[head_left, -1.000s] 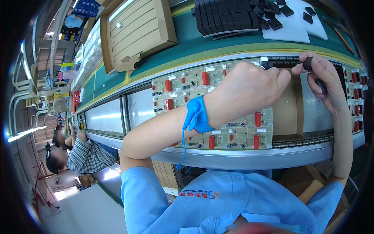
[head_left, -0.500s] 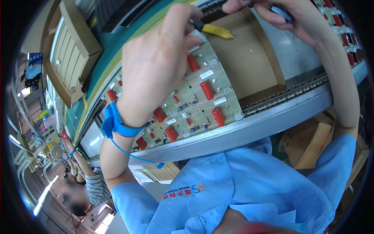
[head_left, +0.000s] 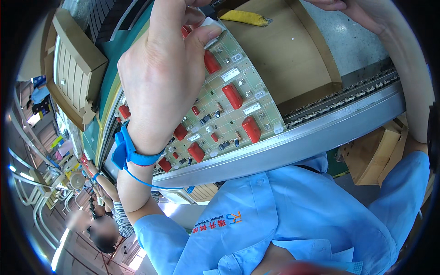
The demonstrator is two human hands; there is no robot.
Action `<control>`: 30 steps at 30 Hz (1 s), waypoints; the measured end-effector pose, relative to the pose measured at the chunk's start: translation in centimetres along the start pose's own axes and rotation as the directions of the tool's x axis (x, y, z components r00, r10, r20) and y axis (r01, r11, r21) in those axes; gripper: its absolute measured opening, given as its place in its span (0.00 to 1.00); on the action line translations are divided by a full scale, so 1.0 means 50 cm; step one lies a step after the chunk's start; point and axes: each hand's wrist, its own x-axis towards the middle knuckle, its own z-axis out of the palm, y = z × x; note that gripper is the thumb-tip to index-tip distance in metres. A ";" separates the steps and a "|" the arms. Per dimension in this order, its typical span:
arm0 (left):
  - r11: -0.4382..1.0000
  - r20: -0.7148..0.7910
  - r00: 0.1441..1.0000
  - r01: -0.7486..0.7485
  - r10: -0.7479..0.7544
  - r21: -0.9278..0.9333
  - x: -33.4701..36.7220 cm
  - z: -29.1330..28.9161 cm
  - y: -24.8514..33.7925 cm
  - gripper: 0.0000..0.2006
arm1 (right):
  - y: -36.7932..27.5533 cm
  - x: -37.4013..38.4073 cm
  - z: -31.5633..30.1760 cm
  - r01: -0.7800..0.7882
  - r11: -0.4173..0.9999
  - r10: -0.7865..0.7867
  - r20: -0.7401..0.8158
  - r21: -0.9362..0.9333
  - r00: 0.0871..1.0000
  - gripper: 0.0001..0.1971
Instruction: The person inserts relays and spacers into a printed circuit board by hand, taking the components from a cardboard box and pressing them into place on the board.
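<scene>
1. Left hand [head_left: 162,73], blue wrist strap [head_left: 126,151] on, curled at twelve o'clock; thumb and fingers pinching a small white part [head_left: 211,22] (kind unclear).
2. Circuit board [head_left: 224,114] with red capacitors [head_left: 251,129] at centre, under that hand, on the conveyor rail [head_left: 321,133].
3. Right hand [head_left: 353,11] at one o'clock, mostly cropped; grip impossible to tell.
4. Brown tray [head_left: 284,50] beside the board, toward one o'clock.

Red capacitors [head_left: 233,96] on beige circuit board [head_left: 229,114]
</scene>
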 end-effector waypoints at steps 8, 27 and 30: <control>0.992 0.002 0.992 -0.123 0.123 0.035 0.002 0.000 0.003 0.15 | 0.004 -0.003 0.004 -0.061 0.998 0.061 0.032 -0.005 0.998 0.22; 0.995 -0.045 0.999 0.018 -0.014 0.094 -0.009 0.008 0.016 0.14 | 0.007 -0.002 0.020 -0.121 0.989 0.126 0.049 -0.083 0.991 0.22; 0.996 -0.055 0.998 0.044 -0.040 0.084 -0.009 0.011 0.021 0.14 | 0.001 -0.002 0.032 -0.189 0.968 0.205 0.079 -0.167 0.976 0.23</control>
